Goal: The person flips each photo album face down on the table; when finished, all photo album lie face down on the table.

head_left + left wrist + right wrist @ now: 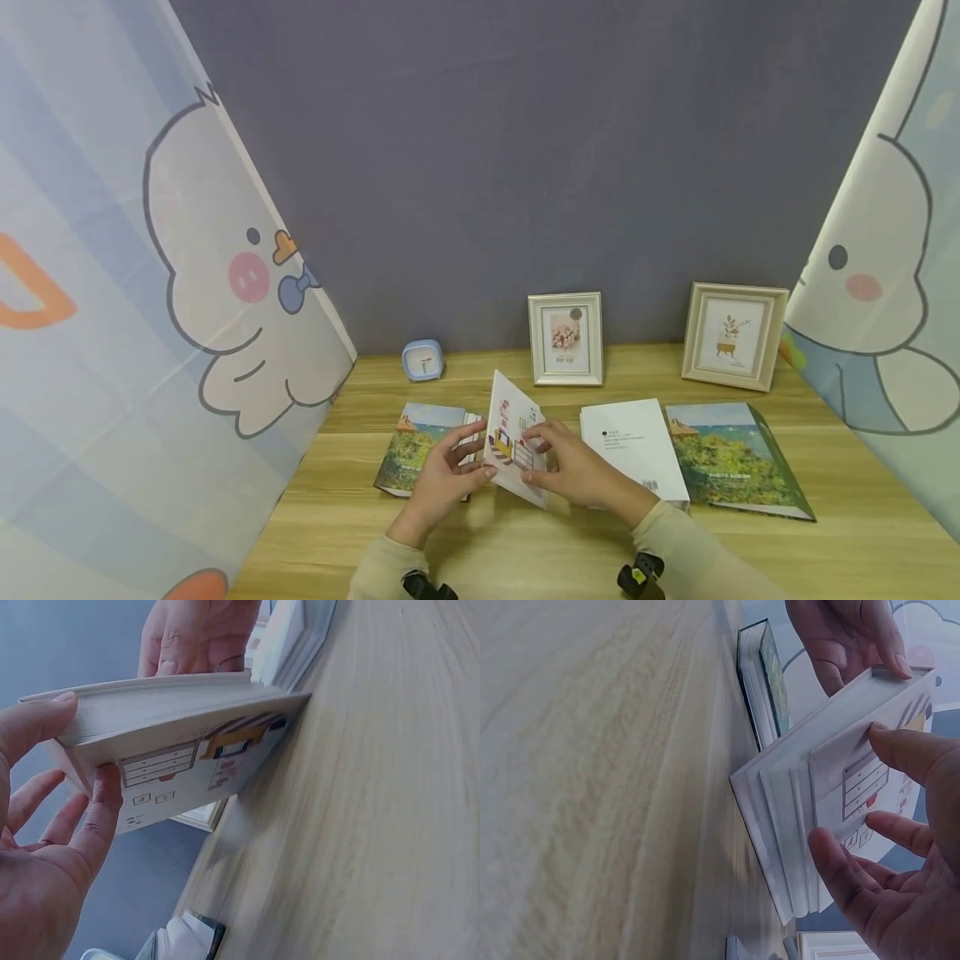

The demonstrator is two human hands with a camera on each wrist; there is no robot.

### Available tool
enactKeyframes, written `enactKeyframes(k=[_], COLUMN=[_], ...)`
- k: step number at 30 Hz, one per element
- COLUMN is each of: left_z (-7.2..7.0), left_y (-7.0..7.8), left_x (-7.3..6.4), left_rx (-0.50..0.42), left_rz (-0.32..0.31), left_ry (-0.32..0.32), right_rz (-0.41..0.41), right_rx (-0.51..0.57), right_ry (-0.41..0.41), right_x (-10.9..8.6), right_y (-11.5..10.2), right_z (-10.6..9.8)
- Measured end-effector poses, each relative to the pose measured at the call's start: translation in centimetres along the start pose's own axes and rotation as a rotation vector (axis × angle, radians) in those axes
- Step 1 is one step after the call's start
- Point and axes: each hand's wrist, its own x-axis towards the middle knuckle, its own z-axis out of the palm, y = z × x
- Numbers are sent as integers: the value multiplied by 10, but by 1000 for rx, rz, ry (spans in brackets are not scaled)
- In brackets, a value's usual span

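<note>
A thick white photo album (pixel 517 442) with a sofa and cabinet drawn on its cover stands tilted just above the wooden table. Its page edges face my left hand's camera in the left wrist view. My left hand (pixel 441 479) grips one side of it, thumb and fingers on opposite faces. On the other side, my right hand (pixel 573 467) holds the cover, with thumb and fingers spread over the drawing (pixel 866 791). Left of it lies a photo album with a landscape cover (pixel 420 437), partly hidden by my left hand.
A white book (pixel 637 442) lies back cover up on the right, beside another landscape photo album (pixel 735 458). Behind stand a small blue clock (pixel 423 361) and two picture frames, one central (pixel 566 392) and one right (pixel 731 383). Printed curtains (pixel 247 208) flank the table (pixel 510 575).
</note>
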Motion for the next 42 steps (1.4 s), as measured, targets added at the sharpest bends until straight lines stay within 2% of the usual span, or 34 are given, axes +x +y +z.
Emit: enactKeyframes(k=[9,12,18,24,32,38,42], left_z=[3,3,3,5,9,12,16], left_y=[1,1,-1,0,1,2,1], left_x=[1,2,5,6,6,6,10], left_rx=[-18,-22,-62,-45,-71,-115,-125], left_rz=[16,8,-12,-3,-40,-65,-47], left_ry=[24,29,2,-7,-2,-52,-96], right_rz=[3,11,20,21,32,36,53], right_rx=[104,126,159,197,235,235,289], right_ry=[-39,-37,-34,-29,4,40,41], right_x=[1,1,2,2,0,1,2], right_y=[-1,-2,-2,-4,-9,-11,-13], right_z=[1,1,0,-1,-4,-8,-15])
